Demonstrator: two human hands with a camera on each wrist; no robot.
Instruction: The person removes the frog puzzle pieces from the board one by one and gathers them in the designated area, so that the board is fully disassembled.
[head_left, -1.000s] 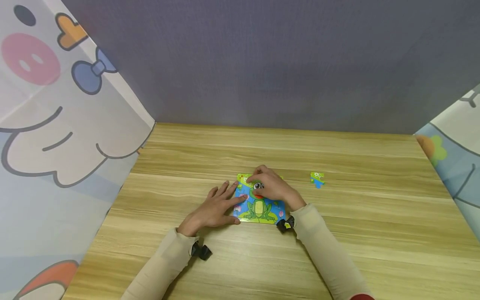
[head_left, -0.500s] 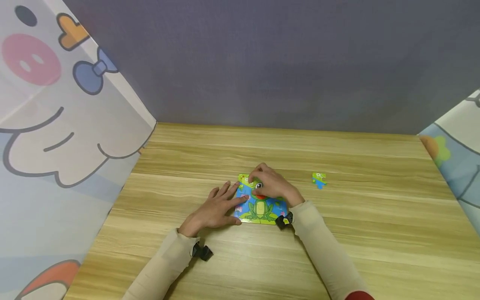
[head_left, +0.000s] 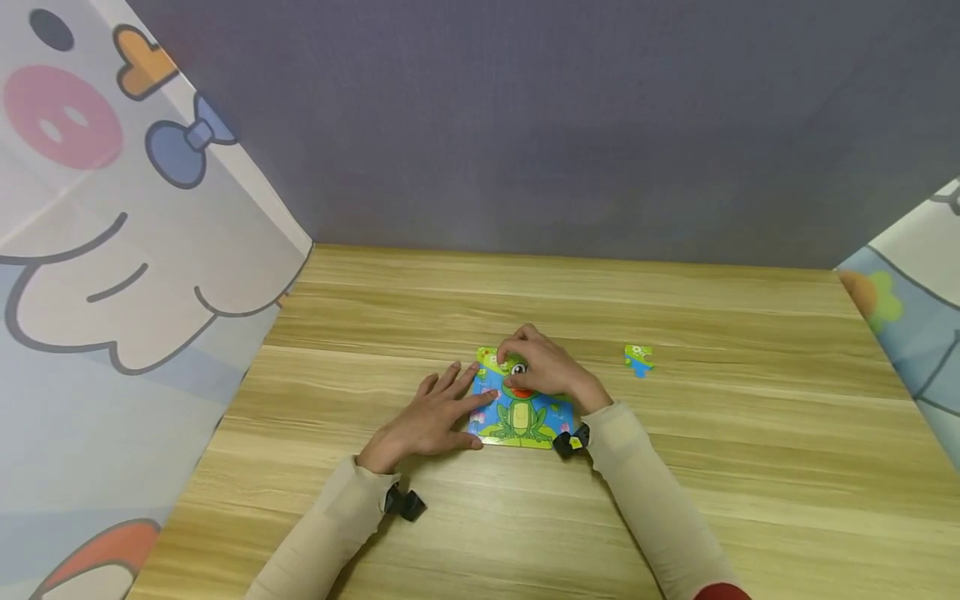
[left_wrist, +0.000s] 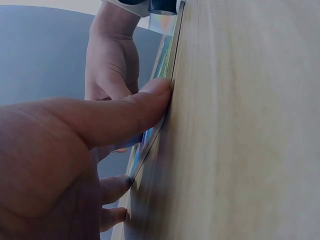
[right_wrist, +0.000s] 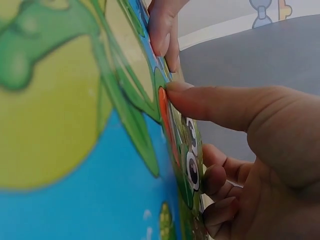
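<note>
The puzzle (head_left: 520,422) lay mid-worktop (head_left: 480,533); the left hand (head_left: 426,421), straight-fingered, rested on its left edge, while the right hand (head_left: 546,367) pinched it at the frog's head. The piece (head_left: 638,359) lay rightward, nearer the right hand, tab toward the near edge.

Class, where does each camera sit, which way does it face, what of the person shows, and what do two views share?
Head: on the head, facing forward and down at the frog puzzle; left grip, right grip, sleeves show.
Left wrist: on that wrist, facing along the tabletop; left grip near, right grip beyond.
Right wrist: on that wrist, facing across the puzzle; right grip near, left grip beyond.
Both wrist views share puzzle and grips.
</note>
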